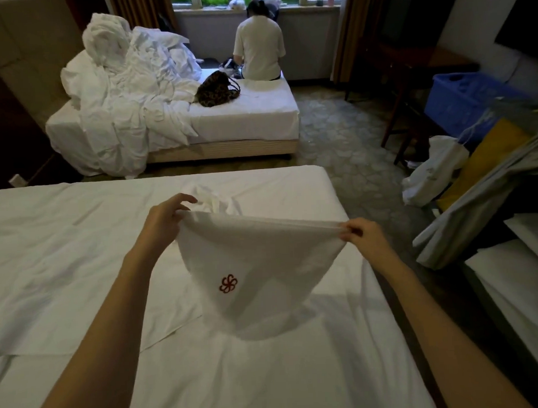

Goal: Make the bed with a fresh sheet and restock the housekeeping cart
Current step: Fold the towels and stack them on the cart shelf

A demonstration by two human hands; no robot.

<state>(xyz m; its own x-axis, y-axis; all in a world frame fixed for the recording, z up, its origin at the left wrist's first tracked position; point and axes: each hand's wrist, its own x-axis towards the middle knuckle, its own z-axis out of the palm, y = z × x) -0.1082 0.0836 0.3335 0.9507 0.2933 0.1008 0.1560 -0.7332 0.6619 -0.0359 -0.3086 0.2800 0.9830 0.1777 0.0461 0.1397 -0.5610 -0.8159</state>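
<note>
Both hands pinch a white pillowcase [258,274] by its top edge — left hand [166,215] at 9 o'clock, right hand [362,235] at 3. Its red logo [228,283] faces up — above the sheeted bed [80,256].

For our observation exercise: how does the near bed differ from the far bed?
The near bed has a sheet spread flat; the far bed carries crumpled linen. A person sits on the far bed beside a spotted bag; over the near bed, both hands, left and right, hold up a white cloth. Both beds have white linen.
</note>
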